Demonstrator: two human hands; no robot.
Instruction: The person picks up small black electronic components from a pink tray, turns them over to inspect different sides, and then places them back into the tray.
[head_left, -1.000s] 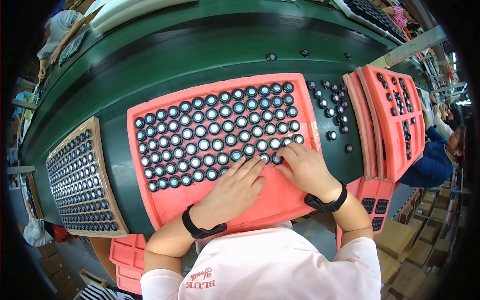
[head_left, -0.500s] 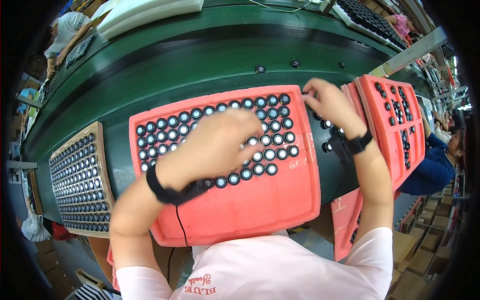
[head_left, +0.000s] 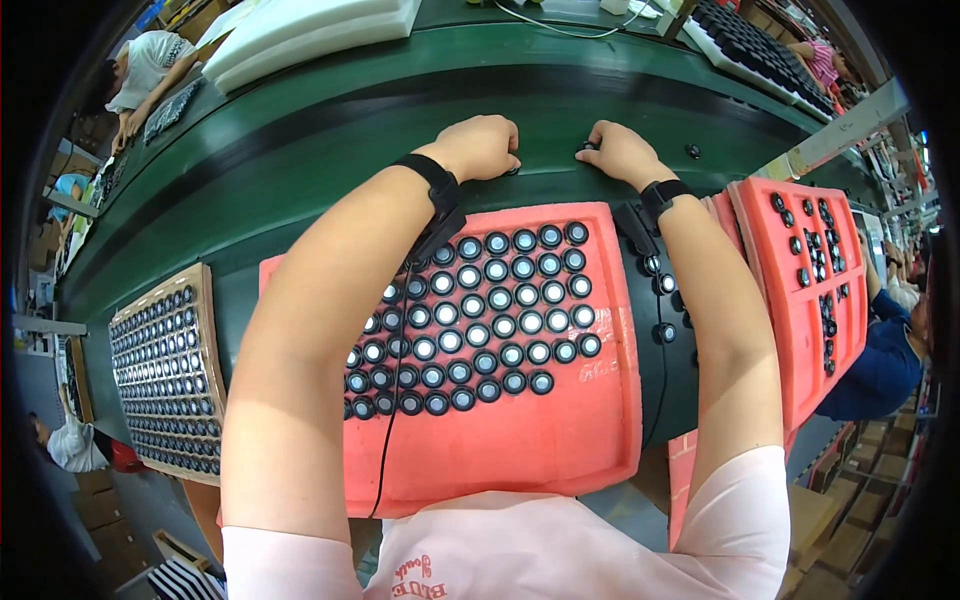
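Note:
Both my arms reach forward over a pink foam tray (head_left: 540,440) onto the green conveyor belt. My left hand (head_left: 482,148) is closed at a small black round part (head_left: 513,171), mostly hidden under its fingertips. To its right, my right hand (head_left: 622,158) pinches another black round part (head_left: 587,147) between thumb and fingers. Rows of black round parts with pale centres (head_left: 503,325) fill much of the tray. My left forearm hides the tray's left side.
Left stands a brown tray (head_left: 207,345) packed with similar parts. Loose parts (head_left: 665,333) lie right of my tray, near stacked pink trays (head_left: 755,250). One more part (head_left: 693,151) lies on the belt (head_left: 330,150). A thin black cable (head_left: 388,440) hangs from my left wrist. Other people sit nearby.
Both hands have moved forward onto the belt, the left from over the tray, the right from beside its far right corner. They are now closed at the black parts lying there.

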